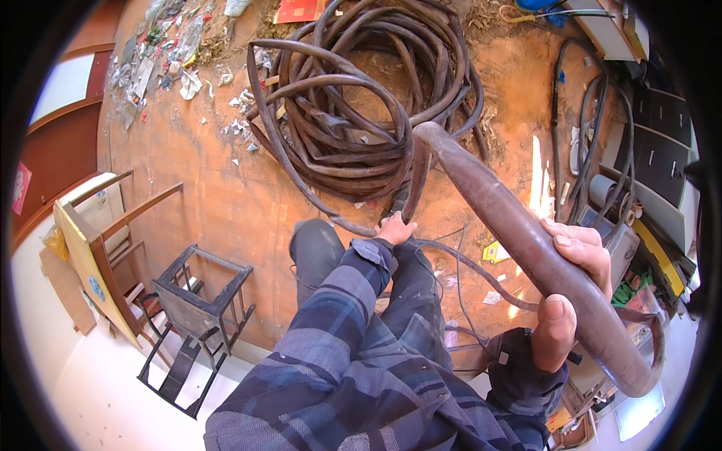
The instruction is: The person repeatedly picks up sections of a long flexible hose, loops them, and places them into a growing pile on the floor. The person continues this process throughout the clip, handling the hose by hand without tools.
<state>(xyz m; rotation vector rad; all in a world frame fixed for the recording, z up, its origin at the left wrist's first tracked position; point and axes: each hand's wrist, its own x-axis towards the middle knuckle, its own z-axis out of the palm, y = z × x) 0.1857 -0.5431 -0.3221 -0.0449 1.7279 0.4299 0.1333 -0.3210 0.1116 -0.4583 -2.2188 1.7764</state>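
Observation:
A long brown flexible hose (361,163) lies in a large, loose coil on the floor before me. My right hand (575,282) is shut around a thick length of this hose, raised close to the camera, with the thumb on the near side and the fingers over the far side. The raised length slopes from the coil down to the lower right, where it bends back. My left hand (396,228) is low between my knees, at the coil's near edge, and grips the hose there. Its palm and part of its fingers are hidden.
A dark stool frame (203,287) and a wooden table on its side (101,248) stand left. Litter (163,62) lies upper left. Black hose loops (592,118) lie right, beside dark-fronted drawers (657,141). A thinner hose (474,265) runs beside my leg.

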